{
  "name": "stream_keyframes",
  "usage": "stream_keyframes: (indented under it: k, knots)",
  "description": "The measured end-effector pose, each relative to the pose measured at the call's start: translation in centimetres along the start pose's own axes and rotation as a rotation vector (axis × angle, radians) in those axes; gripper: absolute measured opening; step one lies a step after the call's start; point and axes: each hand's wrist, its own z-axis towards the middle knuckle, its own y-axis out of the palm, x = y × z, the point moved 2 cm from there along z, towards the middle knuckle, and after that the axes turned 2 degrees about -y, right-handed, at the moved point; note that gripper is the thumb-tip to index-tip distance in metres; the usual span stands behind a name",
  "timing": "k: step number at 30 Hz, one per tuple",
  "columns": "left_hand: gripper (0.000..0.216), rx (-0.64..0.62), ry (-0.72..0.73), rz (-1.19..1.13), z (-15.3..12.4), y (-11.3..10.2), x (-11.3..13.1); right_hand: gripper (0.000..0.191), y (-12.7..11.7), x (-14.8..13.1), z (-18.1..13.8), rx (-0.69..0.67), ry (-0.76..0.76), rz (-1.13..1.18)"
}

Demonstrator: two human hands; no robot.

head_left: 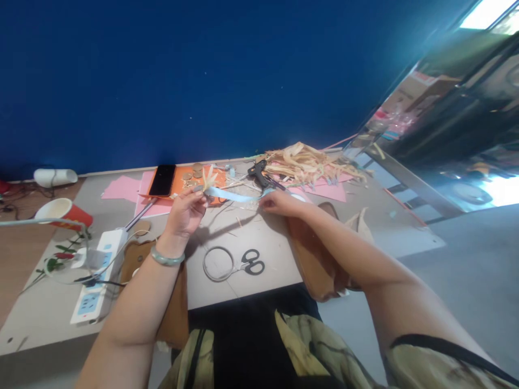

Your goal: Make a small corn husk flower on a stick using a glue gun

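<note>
My left hand (pixel 188 208) pinches a small straw-coloured husk flower (pixel 210 177) by its base. From there a light blue ribbon (pixel 233 195) stretches across to my right hand (pixel 278 204), whose fingers are closed on its other end. Both hands hover over the middle of the table. Just behind my right hand lies a black glue gun (pixel 259 174). Nearer to me, scissors with black handles (pixel 253 262) rest beside a round hoop (pixel 218 263); the hoop covers or hides the blades in part.
Dried husk strips (pixel 304 162) are heaped at the back right on pink paper. A phone (pixel 162 180) lies on an orange sheet. At left stand a paper cup (pixel 65 212) and a power strip (pixel 99 275) with cables. A blue wall (pixel 182 81) rises behind.
</note>
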Motion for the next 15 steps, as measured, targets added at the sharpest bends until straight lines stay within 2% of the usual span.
stream_keyframes:
  k: [9,12,15]
  knots:
    - [0.008,-0.004,-0.001,-0.005,0.0,-0.1,0.0,0.019,1.5,-0.1,-0.9,-0.085,-0.108,-0.006]
    - [0.008,-0.003,-0.002,-0.009,0.0,-0.1,0.0,0.013,2.2,-0.8,-0.9,-0.088,-0.152,-0.082]
    - [0.010,-0.004,-0.002,-0.008,0.0,-0.1,0.0,0.017,2.5,-1.7,-0.5,-0.068,-0.149,-0.120]
